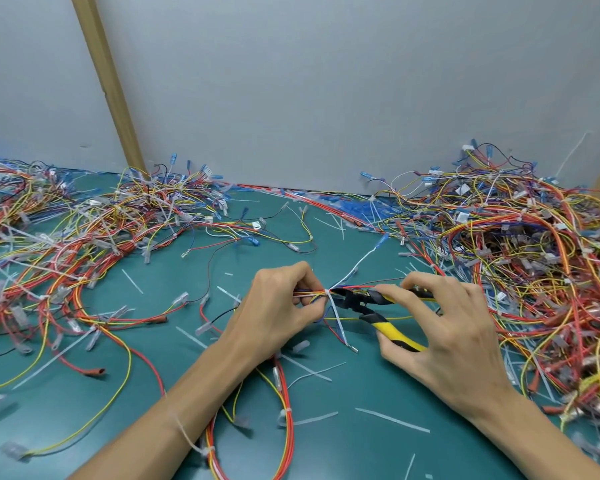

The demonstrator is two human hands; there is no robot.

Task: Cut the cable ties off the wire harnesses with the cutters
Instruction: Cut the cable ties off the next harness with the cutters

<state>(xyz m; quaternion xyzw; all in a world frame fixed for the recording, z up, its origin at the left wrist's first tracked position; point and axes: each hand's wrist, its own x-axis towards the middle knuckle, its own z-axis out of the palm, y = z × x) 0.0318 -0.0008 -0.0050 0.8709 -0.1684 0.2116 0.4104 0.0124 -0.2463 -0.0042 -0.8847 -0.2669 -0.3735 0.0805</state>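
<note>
My left hand [278, 306] pinches a thin wire harness [312, 292] of red, yellow and blue wires just above the green mat. A white cable tie [336, 311] wraps the bundle right beside my fingertips, its tail hanging down. My right hand [444, 327] grips the cutters [371, 308] by their yellow and black handles. The black jaws point left and sit at the tie, against the bundle. The harness trails down and loops under my left forearm.
A big tangle of harnesses [534, 265] fills the right side and another pile [66, 230] the left and back. Cut white tie pieces [392, 420] lie scattered on the green mat [343, 455]. A grey wall and a tan post [108, 81] stand behind.
</note>
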